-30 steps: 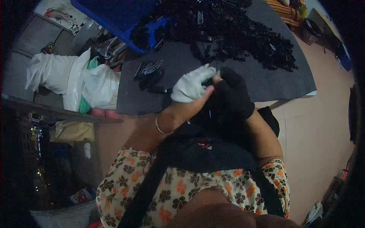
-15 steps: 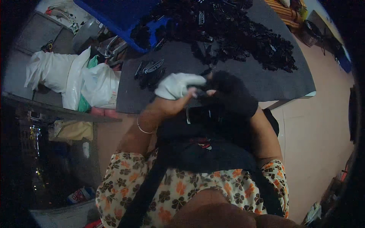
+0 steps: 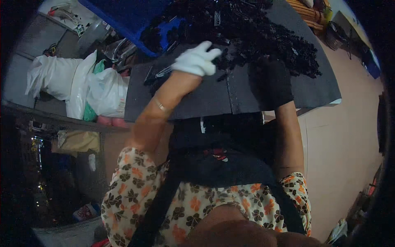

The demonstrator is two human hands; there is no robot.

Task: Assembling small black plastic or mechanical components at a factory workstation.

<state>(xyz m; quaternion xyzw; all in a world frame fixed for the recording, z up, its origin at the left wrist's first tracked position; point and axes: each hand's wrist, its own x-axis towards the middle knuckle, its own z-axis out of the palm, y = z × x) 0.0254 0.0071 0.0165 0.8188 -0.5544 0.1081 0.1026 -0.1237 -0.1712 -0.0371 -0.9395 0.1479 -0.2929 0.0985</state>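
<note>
My left hand (image 3: 196, 61), in a white glove, reaches over the grey table top at the near edge of a heap of small black parts (image 3: 263, 37). Its fingers are spread and nothing shows between them. My right hand (image 3: 270, 82) wears a black glove and lies against the same heap, to the right. Its fingers blend into the dark parts, so what they do or hold is hidden. A smaller group of black parts (image 3: 158, 76), some with pale markings, lies left of my left wrist.
A blue tray (image 3: 123, 18) stands at the far left of the table (image 3: 205, 99), with black parts spilling from its corner. White plastic bags (image 3: 109, 92) sit beside the table's left edge. At the far right is a dark basket (image 3: 335, 37).
My hands were together near the table's front edge around a small dark piece. They have parted and moved away from me, the left toward the heap's near edge, the right farther right.
</note>
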